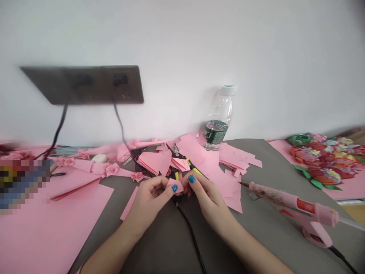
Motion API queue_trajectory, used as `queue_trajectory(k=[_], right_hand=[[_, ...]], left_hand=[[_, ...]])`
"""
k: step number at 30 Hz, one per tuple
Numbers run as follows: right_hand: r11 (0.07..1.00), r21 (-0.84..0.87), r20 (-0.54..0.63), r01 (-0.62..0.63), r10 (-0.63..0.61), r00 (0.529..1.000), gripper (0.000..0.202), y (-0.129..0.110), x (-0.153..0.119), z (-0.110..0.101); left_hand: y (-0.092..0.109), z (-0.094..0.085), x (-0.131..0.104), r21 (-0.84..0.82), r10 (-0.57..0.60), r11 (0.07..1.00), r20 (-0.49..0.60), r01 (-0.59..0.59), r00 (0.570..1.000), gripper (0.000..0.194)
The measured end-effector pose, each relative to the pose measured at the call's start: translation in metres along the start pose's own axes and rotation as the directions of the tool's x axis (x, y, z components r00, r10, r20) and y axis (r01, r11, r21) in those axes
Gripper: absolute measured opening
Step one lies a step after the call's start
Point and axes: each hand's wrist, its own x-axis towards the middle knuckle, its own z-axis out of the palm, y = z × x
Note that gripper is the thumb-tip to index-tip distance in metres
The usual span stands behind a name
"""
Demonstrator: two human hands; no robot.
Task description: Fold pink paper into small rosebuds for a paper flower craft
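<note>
My left hand (152, 198) pinches a small piece of pink paper (172, 185) between thumb and fingers. My right hand (203, 192) has its thumb and curled fingers closed at the right edge of the same piece; the fingertips are partly hidden. Just behind my hands, black and yellow scissors (182, 158) lie among cut pink paper sheets (155, 161). A black cable (189, 224) runs under my hands toward me. To the right, a pink glue gun (288, 198) rests on the grey table, its nozzle pointing left.
A clear bottle (216, 131) with a green label stands against the wall. Folded paper flowers (111, 169) and a large pink sheet (57, 228) lie at left. A colourful bouquet (325, 156) is at far right. Cords hang from a wall socket panel (97, 85).
</note>
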Motion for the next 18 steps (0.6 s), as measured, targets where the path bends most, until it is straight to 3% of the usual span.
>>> queue_trajectory(k=[6,11,18], right_hand=[[0.959,-0.263,0.029,0.106,-0.102,0.994,0.017,-0.0005,-0.0034,0.0016],[0.944,-0.289,0.068,0.157,-0.144,0.987,0.02,0.0,-0.0034,-0.0007],[0.966,-0.235,0.097,0.11,-0.089,0.991,0.023,-0.0016,-0.0033,-0.0001]], left_hand=[[-0.0031,-0.0014,0.0,-0.009,-0.006,1.0,-0.018,0.005,1.0,0.02],[-0.0009,-0.0006,-0.0003,0.006,-0.009,1.0,0.018,0.009,1.0,0.024],[0.0055,0.0004,-0.0018,0.047,-0.023,0.999,0.068,0.02,0.997,0.031]])
